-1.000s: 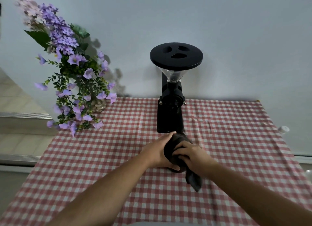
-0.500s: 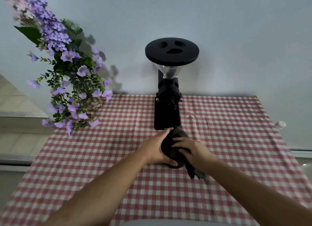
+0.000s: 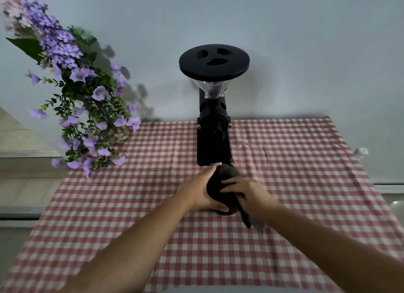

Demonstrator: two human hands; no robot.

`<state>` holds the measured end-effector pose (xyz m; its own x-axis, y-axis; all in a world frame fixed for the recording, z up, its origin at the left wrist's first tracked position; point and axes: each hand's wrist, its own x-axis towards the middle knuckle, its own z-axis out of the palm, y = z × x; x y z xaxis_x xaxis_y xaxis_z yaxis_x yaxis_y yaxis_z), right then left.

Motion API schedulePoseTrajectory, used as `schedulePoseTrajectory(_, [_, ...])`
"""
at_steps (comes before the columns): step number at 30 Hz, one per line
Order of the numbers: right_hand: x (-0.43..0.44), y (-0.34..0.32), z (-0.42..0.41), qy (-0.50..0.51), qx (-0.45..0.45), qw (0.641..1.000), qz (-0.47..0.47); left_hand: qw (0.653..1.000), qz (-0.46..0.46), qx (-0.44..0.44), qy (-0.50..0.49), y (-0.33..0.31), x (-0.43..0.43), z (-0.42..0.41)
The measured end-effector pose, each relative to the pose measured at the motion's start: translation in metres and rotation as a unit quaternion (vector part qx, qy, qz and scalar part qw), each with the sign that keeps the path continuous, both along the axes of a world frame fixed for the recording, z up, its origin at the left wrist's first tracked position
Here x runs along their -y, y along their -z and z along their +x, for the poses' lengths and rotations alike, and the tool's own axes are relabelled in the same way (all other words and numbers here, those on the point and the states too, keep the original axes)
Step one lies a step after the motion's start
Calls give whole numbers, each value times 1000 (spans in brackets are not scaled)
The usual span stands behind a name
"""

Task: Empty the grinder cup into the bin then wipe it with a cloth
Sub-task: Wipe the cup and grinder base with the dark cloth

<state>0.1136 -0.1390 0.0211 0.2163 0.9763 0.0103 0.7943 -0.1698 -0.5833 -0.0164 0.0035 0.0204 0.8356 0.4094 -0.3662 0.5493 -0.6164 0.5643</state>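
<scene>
Our left hand [image 3: 196, 191] grips the black cup [image 3: 215, 189] on the checked tablecloth [image 3: 295, 161] while our right hand [image 3: 246, 193] presses a dark cloth [image 3: 231, 172] onto it, just before the grinder [image 3: 213, 128].

Grinder [image 3: 213, 139] stands just behind both hands, blocking the way forward; flowers [image 3: 83, 109] crowd the far left; checked cloth [image 3: 306, 205] lies open right and near

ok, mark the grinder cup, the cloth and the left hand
grinder cup [image 3: 215, 189], head view, dark side wall
cloth [image 3: 231, 172], head view, fold over cup top
left hand [image 3: 194, 192], head view, back of hand
</scene>
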Motion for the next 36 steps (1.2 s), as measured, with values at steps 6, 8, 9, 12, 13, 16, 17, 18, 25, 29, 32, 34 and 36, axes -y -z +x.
schedulePoseTrajectory(6, [-19, -4, 33, -163, 64, 982, -70, 1000, -10, -8, -2, 1, -2, 2])
schedulePoseTrajectory(8, [-25, 0, 43, -157, 88, 981, -70, 1000, -11, -8, -12, 0, -2, 4])
schedulePoseTrajectory(9, [-24, 4, 41, -123, 75, 988, -49, 1000, -6, -11, -12, 0, -1, 4])
schedulePoseTrajectory(12, [-13, 10, 19, 17, -22, 999, 20, 1000, 7, -11, -6, -1, 1, 4])
schedulePoseTrajectory(13, [-9, 10, 11, 35, -37, 999, 18, 1000, 8, -6, -5, -1, 0, 3])
schedulePoseTrajectory(16, [7, 6, 3, -20, -28, 999, -11, 1000, 12, -2, 2, 0, -2, 2])
schedulePoseTrajectory(17, [7, 2, 7, -48, -17, 999, -18, 1000, 11, -2, 3, 0, -2, 2])
schedulePoseTrajectory(18, [4, 0, 16, -75, -2, 997, -30, 1000, 7, -2, 2, 1, -2, 2])
schedulePoseTrajectory(25, [-18, 3, 26, -18, 8, 1000, 6, 1000, -5, -10, -3, -2, -3, 4])
schedulePoseTrajectory(29, [18, 4, 2, 12, -53, 998, 11, 1000, 2, -12, 4, -5, -3, 4])
schedulePoseTrajectory(32, [10, -4, 21, -21, -47, 998, -33, 1000, -13, -16, 5, -8, -6, 6])
schedulePoseTrajectory(34, [-2, -6, 32, -10, -80, 996, -44, 1000, -20, -17, 7, -9, -7, 6])
schedulePoseTrajectory(36, [-9, -6, 33, 20, -125, 991, -44, 1000, -21, -15, 3, -10, -6, 5])
